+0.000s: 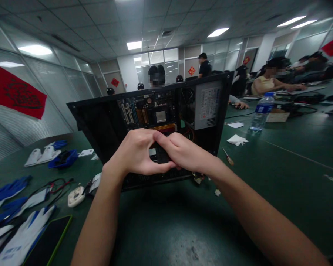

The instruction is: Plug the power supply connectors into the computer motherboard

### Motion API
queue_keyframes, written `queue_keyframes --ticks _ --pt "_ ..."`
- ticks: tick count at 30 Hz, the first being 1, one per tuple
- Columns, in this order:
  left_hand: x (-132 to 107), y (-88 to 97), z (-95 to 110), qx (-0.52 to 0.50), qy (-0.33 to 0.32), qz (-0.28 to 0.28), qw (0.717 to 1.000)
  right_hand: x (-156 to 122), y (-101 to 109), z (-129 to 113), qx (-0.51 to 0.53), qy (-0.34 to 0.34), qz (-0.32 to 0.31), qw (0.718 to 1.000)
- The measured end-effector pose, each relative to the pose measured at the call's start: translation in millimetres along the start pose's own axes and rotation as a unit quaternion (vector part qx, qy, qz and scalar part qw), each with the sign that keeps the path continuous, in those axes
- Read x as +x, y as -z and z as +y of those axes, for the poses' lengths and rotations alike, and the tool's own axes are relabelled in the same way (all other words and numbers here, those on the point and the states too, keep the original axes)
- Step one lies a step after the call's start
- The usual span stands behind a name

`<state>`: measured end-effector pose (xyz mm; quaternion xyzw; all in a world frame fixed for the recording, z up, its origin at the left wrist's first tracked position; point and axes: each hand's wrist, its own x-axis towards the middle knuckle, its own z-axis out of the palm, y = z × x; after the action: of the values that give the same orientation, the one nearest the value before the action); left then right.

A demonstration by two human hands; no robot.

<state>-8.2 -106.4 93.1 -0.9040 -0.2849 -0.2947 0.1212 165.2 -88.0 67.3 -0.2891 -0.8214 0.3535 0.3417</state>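
Both hands meet in front of an open black computer case (152, 181) that stands tilted on the table. My left hand (137, 149) has its thumb stretched toward the right hand, with a gap between thumb and curved fingers; its fingertips are hidden. My right hand (180, 149) is closed against it, thumb across the left fingers, other fingers mostly out of sight. Whether anything lies inside the right hand cannot be seen. Behind them, the case shows a motherboard (148, 111), orange-and-red memory slots (166, 128) and a silver power supply (208, 105) with a fan.
On the left lie work gloves (24, 236), a green-edged phone (48, 242), a round white device (76, 196), cables and a blue tray (63, 159). To the right are a brush (228, 157), crumpled tissue (237, 140) and a water bottle (262, 112). Other people sit beyond.
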Motion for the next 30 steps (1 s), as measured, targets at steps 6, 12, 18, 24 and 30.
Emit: queue_keyframes --ticks 6,12,18,24,30 --pt "0.7 -6.8 -1.3 0.035 -0.041 0.061 0.997 -3.0 -1.8 -0.9 0.033 -0.014 -0.016 0.999" --pt "2.8 -4.8 -0.2 0.053 -0.053 0.055 0.996 0.2 5.8 8.7 0.101 -0.006 -0.102 0.990" --pt "-2.1 5.0 -5.4 0.114 -0.029 0.046 0.992 5.2 26.6 23.5 0.188 0.038 -0.221 0.956" --pt "-5.7 8.2 -8.6 0.138 -0.028 0.027 0.990 3.1 19.2 9.0 0.169 -0.002 -0.185 0.968" --pt "-5.1 7.0 -9.4 0.134 -0.017 0.023 0.991 0.6 12.5 3.0 0.165 -0.022 -0.165 0.972"
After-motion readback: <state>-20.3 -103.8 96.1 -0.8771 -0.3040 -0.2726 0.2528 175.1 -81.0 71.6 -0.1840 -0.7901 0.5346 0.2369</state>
